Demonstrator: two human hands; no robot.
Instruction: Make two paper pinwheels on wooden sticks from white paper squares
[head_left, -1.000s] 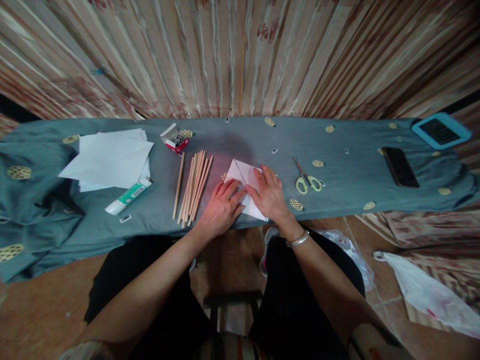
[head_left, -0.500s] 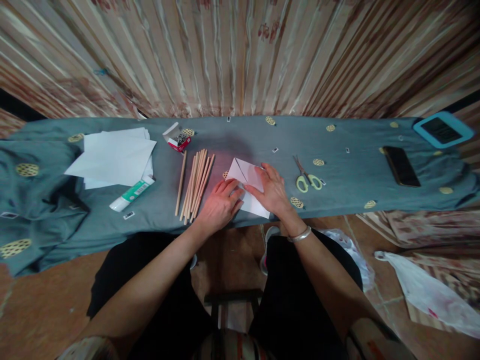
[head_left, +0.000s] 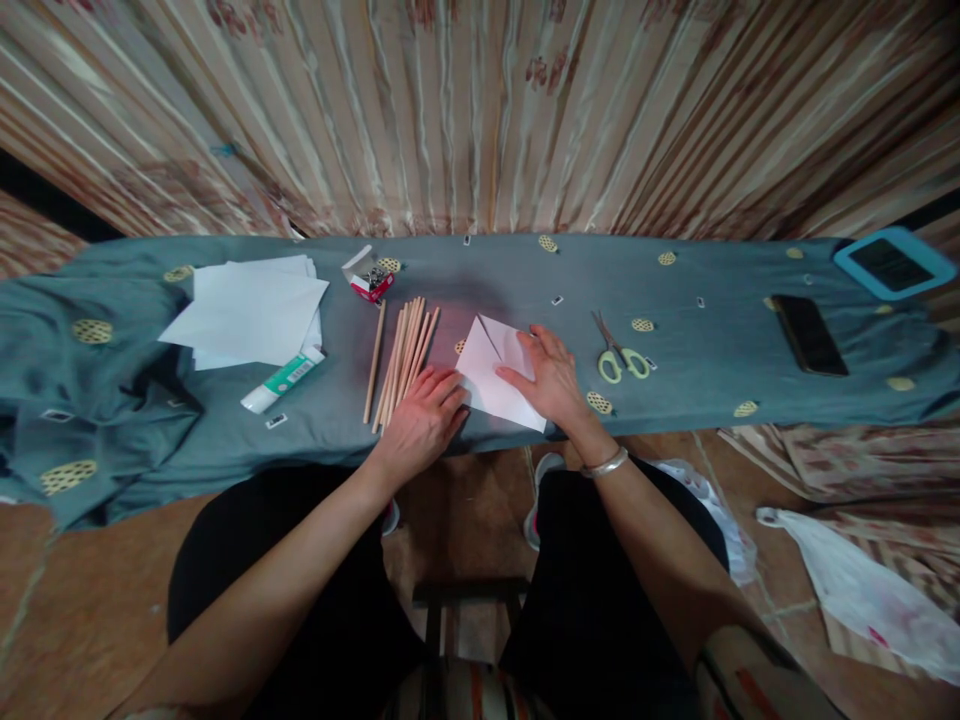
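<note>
A white sheet of paper (head_left: 487, 385), with dark slits running in from its far edge, lies on the cloth between my hands. My right hand (head_left: 551, 378) rests on its right part, thumb and fingers spread. At the paper's left edge is my left hand (head_left: 426, 412), its fingers stretched out flat and touching or very near that edge. Just beyond the left hand lies a bundle of thin wooden sticks (head_left: 409, 345), with one stick (head_left: 374, 365) set apart. Green-handled scissors (head_left: 619, 352) lie to the right of my right hand.
A grey-green cloth (head_left: 712, 360) covers the narrow table. On the left are stacked white sheets (head_left: 247, 310), a glue stick (head_left: 283, 380) and an opened red box of small metal pieces (head_left: 369, 280). A phone (head_left: 810, 335) and a blue-framed tablet (head_left: 892, 262) lie far right.
My left hand has slid left off the paper's middle to its left edge. My right hand stays on the paper. The whole view has shifted slightly.
</note>
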